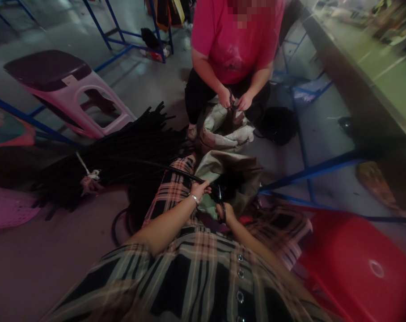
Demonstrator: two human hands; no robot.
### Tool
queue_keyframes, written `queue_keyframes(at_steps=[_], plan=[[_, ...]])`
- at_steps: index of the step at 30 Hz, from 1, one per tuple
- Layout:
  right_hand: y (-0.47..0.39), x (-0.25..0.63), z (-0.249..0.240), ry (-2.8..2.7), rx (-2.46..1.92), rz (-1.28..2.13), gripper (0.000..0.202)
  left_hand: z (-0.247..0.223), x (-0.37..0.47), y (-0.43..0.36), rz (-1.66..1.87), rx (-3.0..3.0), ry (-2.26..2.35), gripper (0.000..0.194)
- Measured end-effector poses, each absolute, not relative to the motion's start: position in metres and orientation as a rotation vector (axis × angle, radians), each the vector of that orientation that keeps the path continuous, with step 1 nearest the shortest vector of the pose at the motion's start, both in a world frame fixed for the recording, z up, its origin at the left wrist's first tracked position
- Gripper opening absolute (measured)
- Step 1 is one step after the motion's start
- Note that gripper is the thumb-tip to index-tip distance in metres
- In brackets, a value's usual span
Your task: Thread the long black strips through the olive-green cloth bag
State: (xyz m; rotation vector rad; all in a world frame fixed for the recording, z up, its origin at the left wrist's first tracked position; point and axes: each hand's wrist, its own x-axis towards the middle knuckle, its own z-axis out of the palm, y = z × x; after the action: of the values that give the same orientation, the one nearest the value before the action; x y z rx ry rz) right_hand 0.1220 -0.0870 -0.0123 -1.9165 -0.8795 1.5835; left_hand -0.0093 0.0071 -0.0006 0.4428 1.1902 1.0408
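Observation:
My left hand [199, 190] is closed around a long black tube-like strip [159, 166], whose end reaches over an open sack [251, 179]. In my right hand [227, 212] is a pair of scissors [220, 197], its blades up against the strip's end at the mouth of the sack. Dark material [234, 179] fills part of the sack; single pieces cannot be made out. Left of my leg lies a big bundle of similar black strips [122, 156], with a pale tie [90, 176] around it.
Across from me a person in a pink shirt [234, 49] works with both hands over another rolled-down sack [219, 127]. A pink stool with a dark seat [69, 89] stands left, a red stool [353, 264] right. Blue metal frame bars [310, 172] run beside the sacks.

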Motion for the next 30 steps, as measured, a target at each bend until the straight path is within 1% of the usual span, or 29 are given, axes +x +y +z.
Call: queue_keyframes(at_steps=[6, 11, 15, 18, 23, 30], plan=[[-0.088, 0.125, -0.019, -1.006, -1.974, 1.497, 0.015, -0.002, -0.009, 0.008, 1.042, 0.441, 1.183, 0.031], [-0.088, 0.13, -0.039, -1.024, -1.975, 1.406, 0.013, -0.002, -0.01, 0.007, 1.063, 0.441, 1.172, 0.031], [-0.089, 0.133, -0.049, -0.935, -1.955, 1.496, 0.011, -0.003, -0.01, 0.007, 1.063, 0.429, 1.179, 0.031], [-0.089, 0.131, -0.039, -0.882, -1.962, 1.506, 0.01, -0.004, -0.01, 0.008, 1.077, 0.423, 1.168, 0.03], [-0.088, 0.124, -0.016, -0.902, -1.914, 1.603, 0.015, -0.006, -0.011, 0.008, 1.095, 0.416, 1.142, 0.03], [-0.085, 0.122, -0.011, -1.05, -1.893, 1.796, 0.024, -0.009, -0.01, 0.006, 1.084, 0.428, 1.101, 0.031]])
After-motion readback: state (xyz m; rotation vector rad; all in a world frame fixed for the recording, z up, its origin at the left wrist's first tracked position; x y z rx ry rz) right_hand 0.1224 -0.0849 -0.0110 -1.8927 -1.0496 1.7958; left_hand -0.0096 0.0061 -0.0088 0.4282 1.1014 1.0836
